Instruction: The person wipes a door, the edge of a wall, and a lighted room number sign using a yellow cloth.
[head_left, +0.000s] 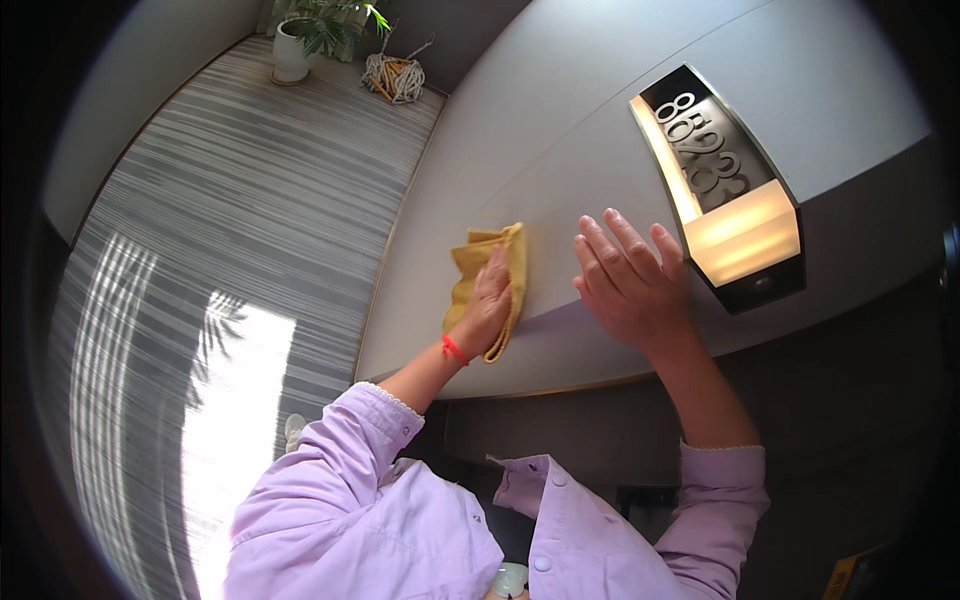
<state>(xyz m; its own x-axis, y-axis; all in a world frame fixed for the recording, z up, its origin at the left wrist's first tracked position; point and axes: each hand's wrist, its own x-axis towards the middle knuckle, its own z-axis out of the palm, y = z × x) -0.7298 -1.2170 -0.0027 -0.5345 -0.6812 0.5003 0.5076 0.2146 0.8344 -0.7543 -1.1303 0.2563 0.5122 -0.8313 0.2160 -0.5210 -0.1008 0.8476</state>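
A folded yellow cloth (463, 289) lies flat against the pale wall (547, 157), with my left hand (489, 304) pressed on it. A red cord is tied round the left wrist. To the right, my right hand (637, 281) holds nothing; its fingers are slightly apart, near or on the wall. Just beyond its fingers and to the right, a lit metal number sign (742, 236) with raised digits is mounted on the wall.
At the top left a palm in a white pot (291, 56) stands on the striped carpet (277, 180). Beside it sits a bundle of pale rope and sticks (395, 77). A dark recessed panel (540, 435) lies beyond the wall's edge.
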